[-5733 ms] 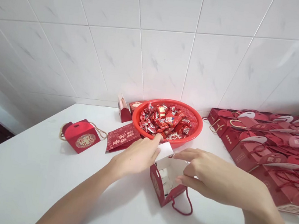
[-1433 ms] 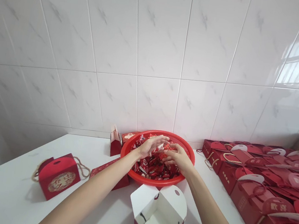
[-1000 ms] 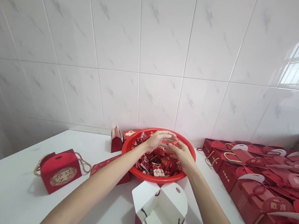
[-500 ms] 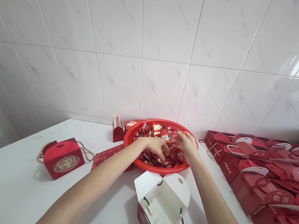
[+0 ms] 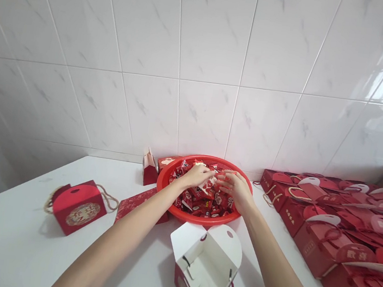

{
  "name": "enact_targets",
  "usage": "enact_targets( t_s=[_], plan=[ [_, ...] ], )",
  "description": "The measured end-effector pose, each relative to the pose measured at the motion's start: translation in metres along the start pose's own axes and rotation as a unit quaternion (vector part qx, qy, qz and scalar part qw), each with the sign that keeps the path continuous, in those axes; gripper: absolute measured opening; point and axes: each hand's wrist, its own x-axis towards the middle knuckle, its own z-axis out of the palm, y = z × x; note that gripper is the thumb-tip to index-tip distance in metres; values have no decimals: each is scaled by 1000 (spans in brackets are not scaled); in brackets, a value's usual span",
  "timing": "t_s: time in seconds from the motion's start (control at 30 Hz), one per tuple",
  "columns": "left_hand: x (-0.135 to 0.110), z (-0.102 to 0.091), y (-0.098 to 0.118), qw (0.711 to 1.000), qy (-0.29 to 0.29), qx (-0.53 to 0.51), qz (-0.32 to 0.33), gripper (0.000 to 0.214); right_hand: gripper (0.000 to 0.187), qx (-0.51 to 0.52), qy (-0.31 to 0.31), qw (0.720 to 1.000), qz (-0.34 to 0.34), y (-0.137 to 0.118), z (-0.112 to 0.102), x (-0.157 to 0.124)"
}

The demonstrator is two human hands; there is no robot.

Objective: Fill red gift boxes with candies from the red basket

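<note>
A round red plastic basket (image 5: 198, 221) full of red wrapped candies (image 5: 204, 207) stands against the wall. Over its middle, my left hand (image 5: 198, 176) has its fingers closed on a wrapped candy, partly hidden by the fingers. My right hand (image 5: 238, 188) is above the basket's right side, its curled fingers around red wrapped candy that shows only in part. The fingertips of both hands are close together. In front of the basket, an open gift box (image 5: 208, 264) with a white inside and raised flaps sits between my forearms; no candy shows in it.
Rows of closed red gift boxes (image 5: 321, 233) fill the right side of the white table (image 5: 13, 242). A red box with rope handles (image 5: 80, 208) stands at left. A flat red box (image 5: 138, 202) and a small upright box (image 5: 150, 168) lie beside the basket. Behind is a tiled wall (image 5: 203, 112).
My left hand has risen from the candies at the basket's front and moved back, nearer my right hand. My right hand has stayed almost in place. The view has tilted slightly.
</note>
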Motion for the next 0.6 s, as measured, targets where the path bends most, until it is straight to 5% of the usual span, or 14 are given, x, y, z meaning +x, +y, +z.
enact_targets(
  t_s=[0.1,0.17,0.3,0.4,0.6],
  plan=[
    [1,1,2,993,112,-36,24,49,10,-21,-27,999,14,0,1,-1],
    [1,3,3,990,129,-50,40,48,14,-39,-63,996,43,0,2,-1],
    [2,8,6,987,33,-148,55,36,23,-33,-132,988,78,1,1,0],
    [3,10,7,974,-31,-225,-4,39,26,-16,-135,988,70,1,0,0],
    [4,9,6,987,-18,-160,-26,48,28,-73,-123,987,68,-2,1,-3]
  ],
)
